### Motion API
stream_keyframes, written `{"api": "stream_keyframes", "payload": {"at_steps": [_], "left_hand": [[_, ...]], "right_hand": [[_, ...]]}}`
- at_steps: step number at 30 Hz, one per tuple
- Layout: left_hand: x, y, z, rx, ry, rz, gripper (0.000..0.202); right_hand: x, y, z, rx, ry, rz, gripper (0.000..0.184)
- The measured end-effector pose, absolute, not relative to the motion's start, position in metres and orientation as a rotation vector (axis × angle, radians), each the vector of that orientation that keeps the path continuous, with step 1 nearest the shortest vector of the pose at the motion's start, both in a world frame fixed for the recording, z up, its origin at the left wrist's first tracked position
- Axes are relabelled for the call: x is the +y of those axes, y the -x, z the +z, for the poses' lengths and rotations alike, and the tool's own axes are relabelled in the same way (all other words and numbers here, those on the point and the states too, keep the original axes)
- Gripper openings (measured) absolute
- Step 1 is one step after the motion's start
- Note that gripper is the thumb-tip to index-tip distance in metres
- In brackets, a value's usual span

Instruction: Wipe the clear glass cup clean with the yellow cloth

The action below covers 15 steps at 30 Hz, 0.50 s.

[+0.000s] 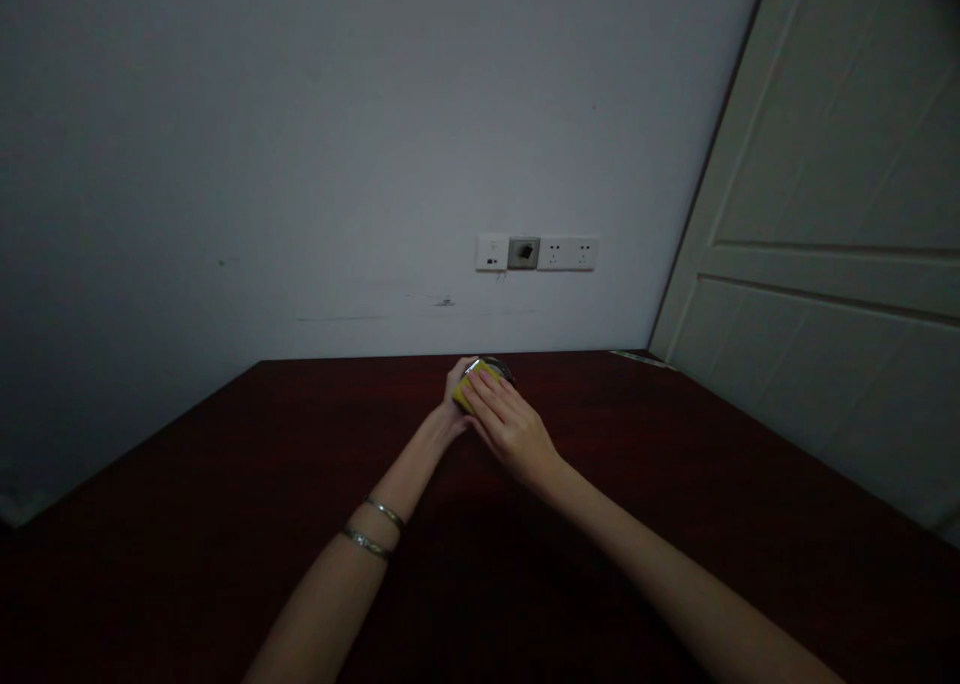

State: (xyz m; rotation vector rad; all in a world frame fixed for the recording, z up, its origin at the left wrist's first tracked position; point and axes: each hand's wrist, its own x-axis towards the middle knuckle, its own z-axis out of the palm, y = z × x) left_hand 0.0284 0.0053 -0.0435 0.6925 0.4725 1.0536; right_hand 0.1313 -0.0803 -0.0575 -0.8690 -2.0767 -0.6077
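Item: yellow pad, small, at the far middle of the table, close to its far edge. It rests against a round metal object, shiny and mostly hidden by the hands.

Right hand: fingers together, curved over the yellow pad and holding it; thumb not visible.

Left hand: set against the left side of the pad and metal object, thumb up at the top. Its other fingers are hidden, so I cannot tell whether they grip.

Left forearm: two thin bracelets, near.

Surroundings: dark red table; pale wall with a socket strip beyond the hands; white door, far right.
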Motion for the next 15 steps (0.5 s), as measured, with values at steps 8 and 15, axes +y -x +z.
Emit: {"api": "stream_keyframes", "payload": {"at_steps": [8, 15], "left_hand": [[-0.001, -0.015, -0.049, 0.611, -0.756, 0.742, 0.042], [-0.001, -0.02, -0.046, 0.571, -0.762, 0.775, 0.04]], "right_hand": [[-0.08, -0.157, -0.059, -2.101, 0.846, -0.534, 0.045], [-0.085, -0.153, -0.074, -2.155, 0.699, -0.643, 0.052]]}}
